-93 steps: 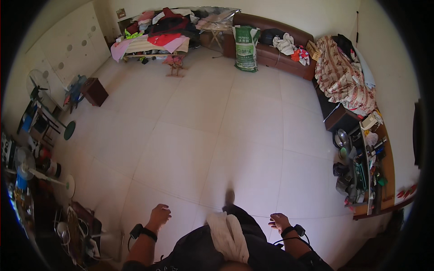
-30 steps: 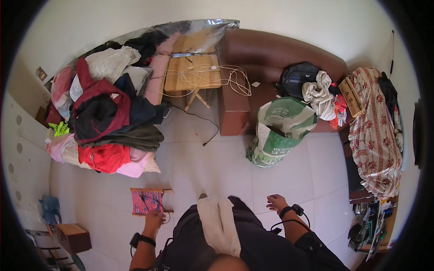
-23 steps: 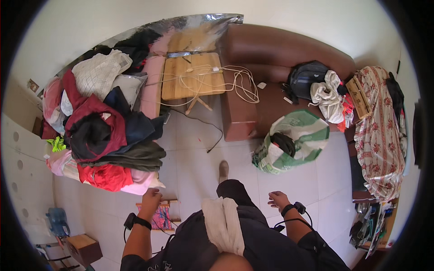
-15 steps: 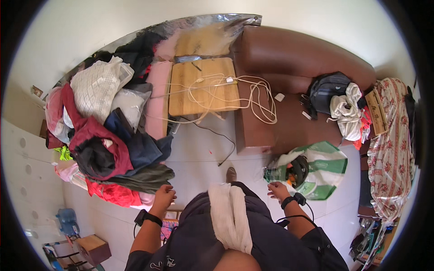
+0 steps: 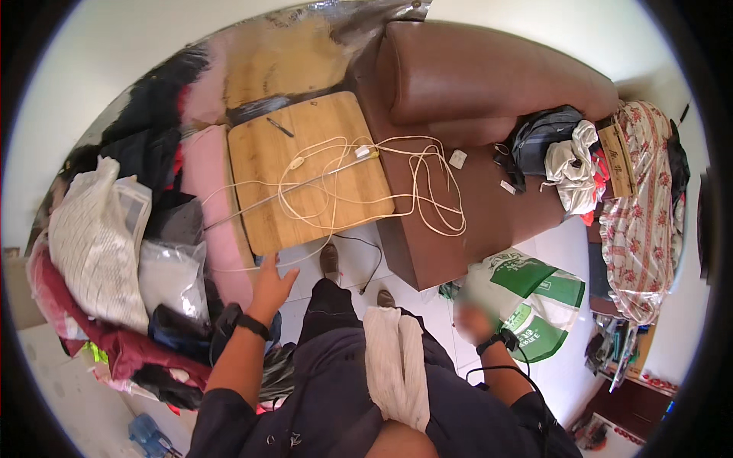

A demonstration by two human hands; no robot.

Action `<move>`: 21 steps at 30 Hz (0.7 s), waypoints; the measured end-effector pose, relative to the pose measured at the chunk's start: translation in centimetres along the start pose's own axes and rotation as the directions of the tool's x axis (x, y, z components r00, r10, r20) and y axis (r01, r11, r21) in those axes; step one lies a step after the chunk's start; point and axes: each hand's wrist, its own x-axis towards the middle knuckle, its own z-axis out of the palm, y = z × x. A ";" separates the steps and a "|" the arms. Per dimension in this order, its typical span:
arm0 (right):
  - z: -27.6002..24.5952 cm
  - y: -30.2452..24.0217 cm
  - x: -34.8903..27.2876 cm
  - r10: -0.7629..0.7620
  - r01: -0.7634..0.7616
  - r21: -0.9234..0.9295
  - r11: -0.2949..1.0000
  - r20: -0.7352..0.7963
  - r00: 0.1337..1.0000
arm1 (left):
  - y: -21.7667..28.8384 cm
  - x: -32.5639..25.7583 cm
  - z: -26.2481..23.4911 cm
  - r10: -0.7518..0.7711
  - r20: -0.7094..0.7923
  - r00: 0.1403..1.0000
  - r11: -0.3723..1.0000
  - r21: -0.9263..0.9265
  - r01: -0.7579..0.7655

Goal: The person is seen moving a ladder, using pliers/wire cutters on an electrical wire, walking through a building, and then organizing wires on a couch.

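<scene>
My left hand point(image 5: 272, 288) is reaching forward with its fingers spread and nothing in it, near the front edge of a small wooden table point(image 5: 305, 229). Loops of a cream-coloured cable point(image 5: 330, 227) lie across the tabletop and run over onto the brown sofa. Among the loops rests a thin metal rod point(image 5: 286, 194), and a black pen point(image 5: 280, 127) lies farther back. On the right, my right hand point(image 5: 473, 320) is at the near side of a green and white bag point(image 5: 538, 305). A blur covers its fingers, so whether it grips the bag cannot be seen.
The brown sofa point(image 5: 489, 206) carries a dark backpack point(image 5: 546, 137) and a bundled whitish cloth point(image 5: 571, 168). Clothes, including a maroon garment point(image 5: 84, 309), are heaped at the left beside a pink cushion point(image 5: 205, 172). A black cord point(image 5: 374, 263) trails on the tiled floor.
I have stepped forward, so the table and sofa appear closer. My left hand has moved forward from beside the clothes to the table edge, its fingers opening. My right hand stays by the bag.
</scene>
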 end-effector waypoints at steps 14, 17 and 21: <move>11.6 -13.3 9.1 -0.192 0.177 -0.290 0.940 -0.022 0.981 | -0.6 23.6 0.8 0.063 0.222 0.973 0.910 0.387 -0.147; 14.0 -18.6 12.2 -0.353 0.270 -0.532 0.802 -0.058 0.934 | -2.4 25.3 1.6 0.042 0.234 0.971 0.882 0.447 -0.146; 14.8 -21.7 16.4 -0.587 0.386 -0.656 0.648 -0.109 0.802 | -2.7 27.0 2.7 0.022 0.255 0.967 0.849 0.506 -0.153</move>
